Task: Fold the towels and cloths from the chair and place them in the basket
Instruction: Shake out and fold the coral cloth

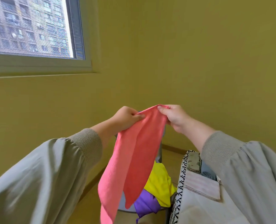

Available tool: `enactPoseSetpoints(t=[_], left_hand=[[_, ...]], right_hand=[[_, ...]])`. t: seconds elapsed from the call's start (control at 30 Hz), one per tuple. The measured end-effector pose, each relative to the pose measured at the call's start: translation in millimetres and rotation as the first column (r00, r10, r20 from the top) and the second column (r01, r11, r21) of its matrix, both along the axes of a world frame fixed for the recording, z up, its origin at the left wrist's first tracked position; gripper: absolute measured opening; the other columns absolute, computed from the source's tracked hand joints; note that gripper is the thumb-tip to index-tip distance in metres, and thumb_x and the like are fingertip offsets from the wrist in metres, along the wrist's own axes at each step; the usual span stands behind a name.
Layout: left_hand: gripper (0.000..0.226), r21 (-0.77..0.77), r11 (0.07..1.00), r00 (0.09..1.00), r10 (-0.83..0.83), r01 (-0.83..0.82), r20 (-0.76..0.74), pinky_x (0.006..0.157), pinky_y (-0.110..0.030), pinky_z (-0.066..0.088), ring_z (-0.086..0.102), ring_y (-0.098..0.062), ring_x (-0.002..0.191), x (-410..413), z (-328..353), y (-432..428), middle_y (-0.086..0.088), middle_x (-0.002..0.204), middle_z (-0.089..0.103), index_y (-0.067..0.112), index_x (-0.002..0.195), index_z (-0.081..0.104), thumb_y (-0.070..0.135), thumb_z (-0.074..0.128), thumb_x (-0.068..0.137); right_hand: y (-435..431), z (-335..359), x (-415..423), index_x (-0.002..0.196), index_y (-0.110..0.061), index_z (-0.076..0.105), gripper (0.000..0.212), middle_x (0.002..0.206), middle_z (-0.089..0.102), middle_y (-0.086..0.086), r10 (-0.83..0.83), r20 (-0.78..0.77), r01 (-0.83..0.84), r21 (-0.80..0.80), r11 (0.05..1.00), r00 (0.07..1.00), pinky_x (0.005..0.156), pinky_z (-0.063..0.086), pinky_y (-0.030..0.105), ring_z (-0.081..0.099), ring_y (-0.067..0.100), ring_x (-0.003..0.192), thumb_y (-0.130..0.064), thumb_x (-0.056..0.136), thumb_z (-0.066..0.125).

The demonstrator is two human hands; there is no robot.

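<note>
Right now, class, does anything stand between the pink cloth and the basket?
Nothing visible does. The left hand and right hand pinch the pink cloth at its top edge; the basket sits low to its right, partly hidden by the right sleeve.

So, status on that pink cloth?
Left hand, right hand: each pinches top edge of pink cloth. It hangs loose. Yellow cloth, purple cloth lie below.

The room is being lit softly by daylight from the window (pixel 29 26) at upper left. Edges are being bent by the wide lens, and the sleeves (pixel 37 175) are being blurred.
</note>
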State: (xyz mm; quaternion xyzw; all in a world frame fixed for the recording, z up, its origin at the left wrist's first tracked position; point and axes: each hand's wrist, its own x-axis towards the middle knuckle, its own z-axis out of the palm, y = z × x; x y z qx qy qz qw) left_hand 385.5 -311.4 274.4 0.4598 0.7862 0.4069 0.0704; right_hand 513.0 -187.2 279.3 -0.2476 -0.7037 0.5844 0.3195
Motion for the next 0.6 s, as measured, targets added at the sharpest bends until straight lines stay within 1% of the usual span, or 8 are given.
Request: enactPoseSetpoints(t=[0.13,0.2,0.27,0.33,0.4,0.43,0.5,0.6], left_hand=[[0.024,-0.353,0.934,0.980,-0.020,-0.053,-0.200,0.065,-0.023,0.039,0.054,-0.018,0.075,-6.8,0.3,-6.7,0.000,0.081,0.059,0.013,0.100,0.070,0.030,0.069,0.084],[0.023,-0.408,0.900,0.952,0.022,-0.152,-0.305,0.065,-0.024,0.038,0.052,-0.020,0.076,-12.5,-0.5,-8.7,0.000,0.079,0.056,0.009,0.103,0.069,0.022,0.065,0.084],[0.023,-0.441,0.863,0.919,0.065,-0.247,-0.388,0.064,-0.027,0.040,0.053,-0.023,0.078,-19.8,-1.6,-11.5,-0.004,0.081,0.058,0.007,0.104,0.068,0.014,0.056,0.086],[0.028,-0.513,0.806,0.921,0.097,-0.295,-0.378,0.063,-0.030,0.047,0.059,-0.025,0.081,-25.3,-3.5,-15.4,-0.010,0.096,0.066,0.005,0.107,0.068,0.008,0.048,0.087],[0.033,-0.565,0.764,0.934,0.140,-0.312,-0.327,0.056,-0.026,0.049,0.060,-0.024,0.068,-31.9,-11.0,-18.0,-0.013,0.098,0.070,0.002,0.104,0.069,0.005,0.040,0.086],[0.034,-0.548,0.764,0.929,0.181,-0.340,-0.323,0.052,-0.026,0.047,0.057,-0.022,0.060,-32.6,-13.4,-18.5,-0.013,0.091,0.070,0.001,0.100,0.068,0.006,0.038,0.086],[0.025,-0.388,0.829,0.911,0.321,-0.403,-0.260,0.051,-0.026,0.046,0.052,-0.020,0.053,-35.5,-15.6,-16.9,-0.008,0.075,0.062,0.005,0.091,0.066,0.011,0.042,0.086],[0.020,-0.058,0.923,0.924,0.382,-0.380,0.030,0.067,-0.035,0.057,0.057,-0.024,0.060,-28.2,-15.4,-8.9,-0.007,0.072,0.060,0.006,0.088,0.066,0.019,0.050,0.090]], right_hand=[[8.2,0.3,-1.2,0.077,-0.014,0.062,0.021,0.072,0.057,-0.002,-0.200,-0.052,0.203,0.052,0.978,0.978,0.070,0.043,0.028,0.052,0.015,0.069,-0.022,0.096,0.055],[11.0,0.1,1.7,0.085,-0.011,0.064,0.019,0.071,0.054,-0.003,-0.303,-0.059,0.309,0.150,0.939,0.951,0.067,0.038,0.024,0.048,0.015,0.073,-0.023,0.096,0.053],[16.0,-0.2,5.2,0.079,-0.007,0.063,0.026,0.066,0.048,-0.003,-0.385,-0.067,0.390,0.201,0.899,0.921,0.062,0.034,0.026,0.043,0.016,0.072,-0.023,0.097,0.052],[22.3,-1.7,9.3,0.063,-0.009,0.051,0.036,0.060,0.041,-0.004,-0.445,-0.047,0.445,0.205,0.872,0.894,0.060,0.031,0.027,0.039,0.016,0.065,-0.021,0.097,0.051],[27.0,-2.7,14.6,0.056,-0.016,0.038,0.043,0.058,0.035,-0.004,-0.495,-0.029,0.491,0.200,0.848,0.868,0.053,0.027,0.028,0.032,0.014,0.057,-0.017,0.098,0.048],[29.2,-2.4,19.2,0.056,-0.017,0.033,0.044,0.058,0.033,-0.004,-0.515,-0.024,0.509,0.203,0.836,0.857,0.051,0.024,0.028,0.029,0.014,0.056,-0.014,0.098,0.046],[34.0,-1.0,27.1,0.059,-0.018,0.029,0.042,0.060,0.029,-0.003,-0.547,-0.008,0.533,0.236,0.812,0.837,0.050,0.019,0.030,0.025,0.015,0.056,-0.010,0.097,0.042],[38.3,5.8,46.3,0.062,-0.018,0.027,0.039,0.061,0.027,-0.003,-0.588,-0.013,0.567,0.279,0.775,0.809,0.051,0.018,0.030,0.023,0.015,0.056,-0.008,0.097,0.038]])
